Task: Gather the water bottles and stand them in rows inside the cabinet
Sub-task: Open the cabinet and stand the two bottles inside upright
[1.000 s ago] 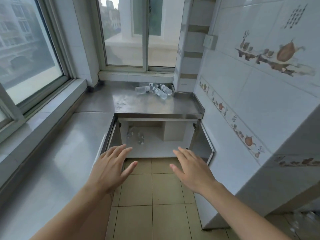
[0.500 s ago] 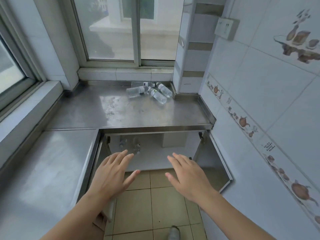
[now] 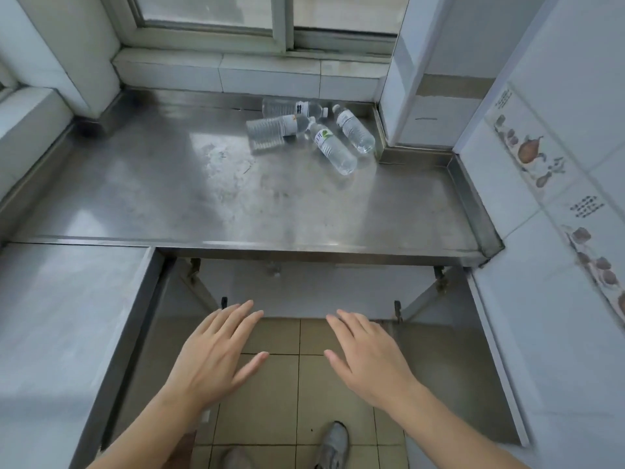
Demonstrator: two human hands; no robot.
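Four clear plastic water bottles with white labels are lying on their sides in a loose cluster on the scuffed stainless-steel tabletop [image 3: 209,184], at its far right corner, just beside the white tiled pillar [image 3: 419,96]; the rearmost bottle [image 3: 291,108] is lying along the back edge of the tabletop, below the window sill [image 3: 243,71]; the second bottle [image 3: 274,129] is lying just in front of it, its cap end pointing toward the pillar; the third bottle [image 3: 334,150] is slanting away from the pillar side toward the tabletop's front edge, its cap close to the second bottle's neck; the fourth bottle [image 3: 355,130] is lying nearest the pillar, roughly parallel to the third; whether the bottles are touching one another cannot be told.

Below the tabletop's front edge the cabinet [image 3: 304,289] is standing open, its two metal doors swung outward; its inside is mostly hidden by the tabletop's overhang.

The left hand [image 3: 213,357] is hovering in front of the tabletop, palm down, fingers straight and slightly spread, holding nothing; the right hand [image 3: 367,355] is hovering beside it in the same way, fingers extended and relaxed, thumb out, holding nothing; both are hanging over the beige tiled floor [image 3: 270,394], well apart from the bottles; two grey shoes [image 3: 333,443] are showing on the floor below the hands.
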